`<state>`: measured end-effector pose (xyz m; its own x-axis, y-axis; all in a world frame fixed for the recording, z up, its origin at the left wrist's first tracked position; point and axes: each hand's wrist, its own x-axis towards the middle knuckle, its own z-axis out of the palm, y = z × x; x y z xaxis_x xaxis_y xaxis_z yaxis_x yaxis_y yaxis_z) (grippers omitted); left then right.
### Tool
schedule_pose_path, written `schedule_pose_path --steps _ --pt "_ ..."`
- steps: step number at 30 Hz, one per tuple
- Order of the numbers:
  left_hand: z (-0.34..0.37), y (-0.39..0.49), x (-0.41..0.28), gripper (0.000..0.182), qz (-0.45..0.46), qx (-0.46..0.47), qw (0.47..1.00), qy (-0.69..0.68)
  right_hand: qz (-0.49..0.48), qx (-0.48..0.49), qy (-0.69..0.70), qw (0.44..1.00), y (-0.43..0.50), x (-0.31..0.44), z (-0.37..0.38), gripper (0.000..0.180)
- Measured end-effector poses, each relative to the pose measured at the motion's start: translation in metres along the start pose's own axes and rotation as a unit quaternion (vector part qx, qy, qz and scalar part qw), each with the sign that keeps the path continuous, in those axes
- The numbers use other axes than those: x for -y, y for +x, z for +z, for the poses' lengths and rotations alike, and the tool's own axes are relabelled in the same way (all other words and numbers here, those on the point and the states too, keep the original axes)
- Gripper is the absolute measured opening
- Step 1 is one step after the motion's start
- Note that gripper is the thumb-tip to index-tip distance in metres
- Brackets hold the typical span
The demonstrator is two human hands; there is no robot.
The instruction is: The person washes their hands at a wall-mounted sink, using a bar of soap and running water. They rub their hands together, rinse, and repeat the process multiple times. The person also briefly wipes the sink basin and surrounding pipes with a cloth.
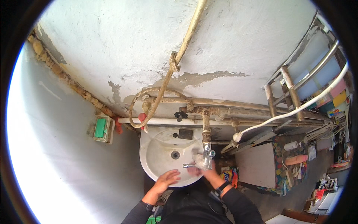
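Observation:
A white ceramic washbasin (156,162) with a round drain is in front of me. My left hand (167,179) hovers over its near rim, fingers apart and holding nothing. At the right side of the basin, my right hand (207,169) is by the chrome tap (208,154), blurred and partly hidden by it. A whitish, semi-transparent thing (200,161), perhaps wrapping, is around the tap near its spout; whether my right hand grips it I cannot tell. A dark flat square piece (185,134) lies on the basin's back ledge.
A green soap bar (100,127) sits in a wall dish at left. Rusty pipes (240,112), a red-handled valve (142,117) and a looped hose (134,100) run behind the basin. At right are a cluttered table (256,168) and a bright detergent packet (230,177).

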<state>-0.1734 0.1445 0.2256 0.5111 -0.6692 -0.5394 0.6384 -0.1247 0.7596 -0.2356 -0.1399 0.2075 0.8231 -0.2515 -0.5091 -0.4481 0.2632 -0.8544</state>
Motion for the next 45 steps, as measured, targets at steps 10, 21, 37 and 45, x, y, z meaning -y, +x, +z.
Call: schedule_pose_path --steps 10,21,37,45 --pt "-0.017 -0.057 0.014 0.034 0.013 -0.274 0.956 -0.106 -0.064 0.108 0.395 0.91 0.151 0.047 0.015 0.02" --pt "-0.018 -0.098 0.063 0.031 -0.004 -0.369 0.928 -0.055 -0.013 0.105 0.377 0.92 0.185 0.059 0.082 0.02" --pt "-0.015 -0.19 0.159 0.024 -0.103 -0.505 0.842 -0.16 -0.027 0.105 0.333 0.937 0.175 0.059 0.036 0.023" --pt "-0.03 -0.154 0.116 0.026 -0.048 -0.447 0.889 -0.088 -0.03 0.027 0.341 0.939 0.196 0.044 0.066 0.007"
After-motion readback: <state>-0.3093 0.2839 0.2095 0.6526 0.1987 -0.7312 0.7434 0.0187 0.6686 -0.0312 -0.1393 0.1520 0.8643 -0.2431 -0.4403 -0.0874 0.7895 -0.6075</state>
